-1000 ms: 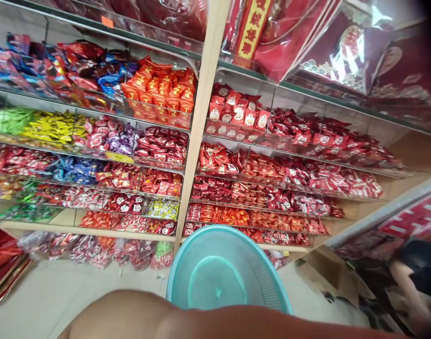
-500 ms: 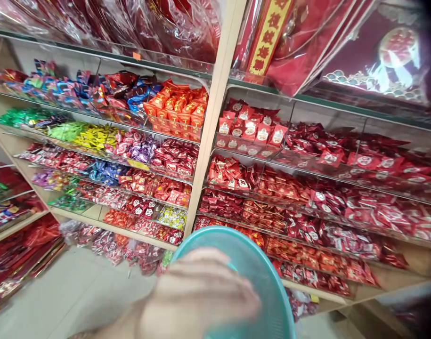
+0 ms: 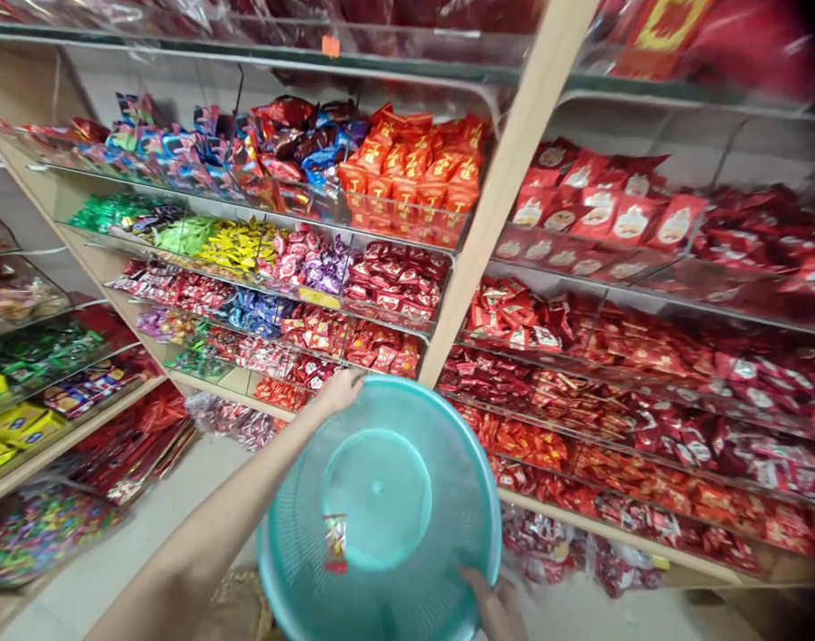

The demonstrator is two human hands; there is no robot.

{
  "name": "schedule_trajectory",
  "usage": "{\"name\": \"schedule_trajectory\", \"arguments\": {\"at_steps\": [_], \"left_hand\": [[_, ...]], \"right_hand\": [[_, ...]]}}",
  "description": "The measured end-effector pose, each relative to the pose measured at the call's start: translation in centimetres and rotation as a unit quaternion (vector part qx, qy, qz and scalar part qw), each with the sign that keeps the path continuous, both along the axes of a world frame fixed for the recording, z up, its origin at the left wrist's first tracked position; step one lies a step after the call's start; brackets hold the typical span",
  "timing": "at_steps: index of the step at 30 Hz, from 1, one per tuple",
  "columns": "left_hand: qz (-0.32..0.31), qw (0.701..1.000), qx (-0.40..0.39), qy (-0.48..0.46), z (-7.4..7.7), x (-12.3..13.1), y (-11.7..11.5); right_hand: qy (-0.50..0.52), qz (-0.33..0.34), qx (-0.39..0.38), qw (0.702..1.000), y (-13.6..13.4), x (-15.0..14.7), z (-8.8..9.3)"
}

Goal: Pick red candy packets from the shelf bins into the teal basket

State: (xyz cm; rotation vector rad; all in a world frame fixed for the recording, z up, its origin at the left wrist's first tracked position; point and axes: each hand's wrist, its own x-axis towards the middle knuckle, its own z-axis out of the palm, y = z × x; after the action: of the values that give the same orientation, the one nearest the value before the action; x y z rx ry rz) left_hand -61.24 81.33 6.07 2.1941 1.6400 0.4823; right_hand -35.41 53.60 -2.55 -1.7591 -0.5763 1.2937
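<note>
A round teal plastic basket point(image 3: 440, 463) is held out in front of the shelves. One small red candy packet point(image 3: 335, 541) lies inside it. My right hand point(image 3: 495, 607) grips the basket's near rim at the bottom. My left hand point(image 3: 341, 390) is stretched forward past the basket's far rim, at the bin of red wrapped candies point(image 3: 380, 347) on a lower shelf. Its fingers are curled, and what they hold, if anything, is hidden.
Tiered shelves with clear-fronted bins of wrapped sweets fill the view: orange packets point(image 3: 413, 169), yellow and green ones point(image 3: 199, 239), red ones point(image 3: 621, 356) on the right. A wooden upright point(image 3: 493, 214) divides the shelving. More shelves point(image 3: 26, 374) stand at left. Bagged goods lie on the floor.
The view has shifted left and closer to the shelves. My left hand went from over the basket out to the shelf. A red candy packet now lies in the basket.
</note>
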Motion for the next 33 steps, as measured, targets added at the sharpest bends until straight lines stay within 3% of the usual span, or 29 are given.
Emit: {"name": "schedule_trajectory", "arguments": {"at_steps": [5,10,13,16,18,21,23,25,27,30,33], "left_hand": [[-0.029,0.999,0.005,0.030,0.9,-2.2,2.4],[-0.052,0.998,0.019,0.043,1.7,-0.9,3.2],[-0.076,0.995,0.038,0.060,2.3,1.2,2.2],[-0.081,0.976,0.182,0.093,2.8,3.1,-0.4],[-0.089,0.965,0.223,0.102,2.8,3.8,-3.0],[-0.180,0.966,0.122,0.143,1.7,3.9,-6.8],[-0.225,0.953,-0.049,0.194,0.4,3.7,-8.8],[-0.234,0.930,-0.152,0.240,-1.3,3.7,-10.5],[-0.235,0.916,-0.190,0.262,-3.2,4.0,-12.0],[-0.260,0.910,-0.161,0.279,-5.6,4.7,-14.0],[-0.251,0.915,-0.230,0.216,-6.6,4.8,-14.6]], "right_hand": [[0.001,-0.014,0.012,1.000,1.4,-3.5,1.5],[-0.007,-0.043,-0.007,0.999,0.6,-4.1,2.2],[-0.019,-0.061,-0.020,0.998,-0.3,-3.2,2.7],[-0.019,-0.088,-0.033,0.995,-1.3,-1.8,3.1],[-0.026,-0.107,-0.039,0.993,-1.9,-0.9,3.0],[-0.050,-0.120,-0.049,0.990,-2.7,0.4,2.6],[-0.063,-0.125,-0.059,0.988,-3.0,1.0,2.2],[-0.069,-0.125,-0.070,0.987,-3.2,1.4,1.9],[-0.076,-0.124,-0.081,0.986,-3.3,1.5,1.6],[-0.108,-0.133,-0.091,0.981,-3.2,1.4,1.4],[-0.148,-0.148,-0.082,0.974,-3.0,1.2,1.4]]}}
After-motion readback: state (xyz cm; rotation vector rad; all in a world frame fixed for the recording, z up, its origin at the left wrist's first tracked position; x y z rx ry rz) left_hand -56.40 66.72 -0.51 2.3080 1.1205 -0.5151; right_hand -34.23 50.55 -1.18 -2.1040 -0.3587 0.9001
